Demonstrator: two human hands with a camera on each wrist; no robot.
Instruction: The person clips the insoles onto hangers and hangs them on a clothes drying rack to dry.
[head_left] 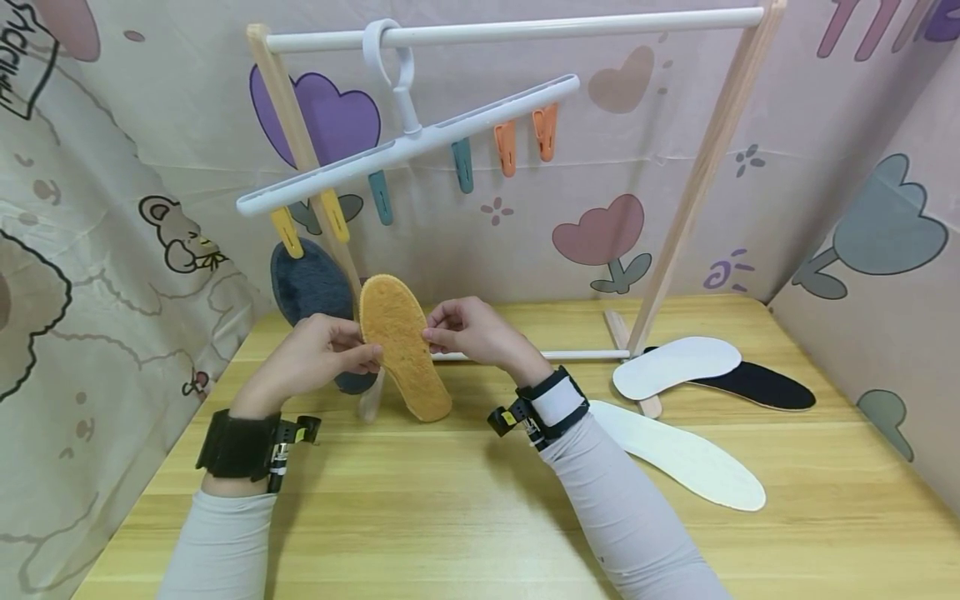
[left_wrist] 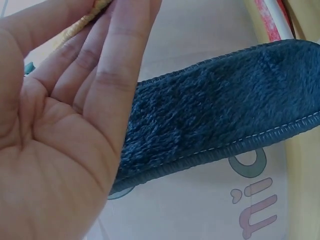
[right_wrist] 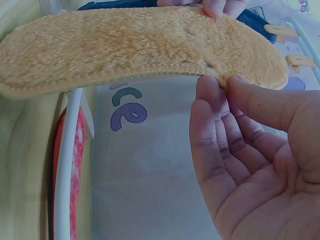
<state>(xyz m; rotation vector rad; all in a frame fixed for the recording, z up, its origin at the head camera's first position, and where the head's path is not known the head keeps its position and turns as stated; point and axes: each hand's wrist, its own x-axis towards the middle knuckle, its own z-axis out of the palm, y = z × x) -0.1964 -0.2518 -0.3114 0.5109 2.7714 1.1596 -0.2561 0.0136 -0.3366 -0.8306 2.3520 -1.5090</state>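
both hands hold one fuzzy orange insole [head_left: 402, 346] in the air above the far left part of the wooden table [head_left: 480, 500], its long axis running from the rounded toe, up near the rack, down to the heel nearest the person. the left hand [head_left: 315, 354] pinches its left edge and the right hand [head_left: 472, 332] pinches its right edge between thumb and fingertips [right_wrist: 212, 87], the other fingers relaxed and nearly straight. directly behind it a plush dark grey insole [head_left: 309, 287] hangs from a yellow clip [head_left: 287, 232] on the tilted white hanger [head_left: 408, 146]; smooth flat white insoles [head_left: 678, 367] and a black one [head_left: 765, 386] lie toward the table's right edge.
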